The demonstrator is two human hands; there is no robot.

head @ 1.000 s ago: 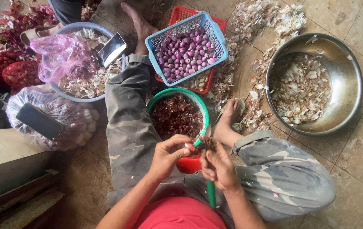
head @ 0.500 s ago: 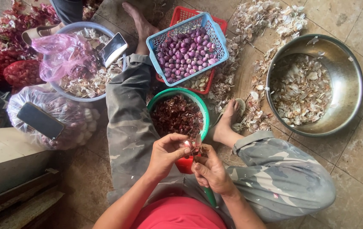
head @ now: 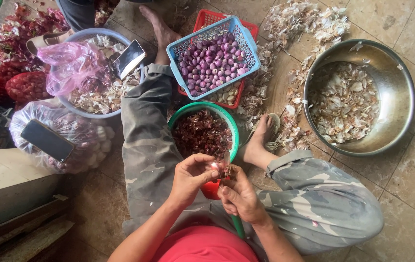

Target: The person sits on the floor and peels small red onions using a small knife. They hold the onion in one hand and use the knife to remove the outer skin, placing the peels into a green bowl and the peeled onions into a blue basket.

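Both hands meet over my lap, just below a green bowl (head: 235,132) of dark red shallot skins. My right hand (head: 240,198) is closed around a small reddish shallot (head: 230,171). My left hand (head: 191,178) pinches a pale bit of its skin (head: 215,166) between thumb and forefinger. A thin pale sliver (head: 227,157) stands up between the hands; I cannot tell whether it is peel or a blade. A blue basket (head: 176,50) of peeled purple shallots stands beyond the green bowl, on top of a red basket (head: 206,18).
A steel bowl (head: 397,87) of pale skins sits at the right, with loose skins (head: 294,29) strewn on the tiles. At the left are a blue basin (head: 87,113) with a pink bag and a phone (head: 129,58), a bagged sack with another phone (head: 47,140), and red net sacks (head: 23,85). Another person's bare foot (head: 161,31) is at the top.
Both hands have shifted slightly up toward the green bowl and drawn closer together around the shallot. Nothing else has moved.
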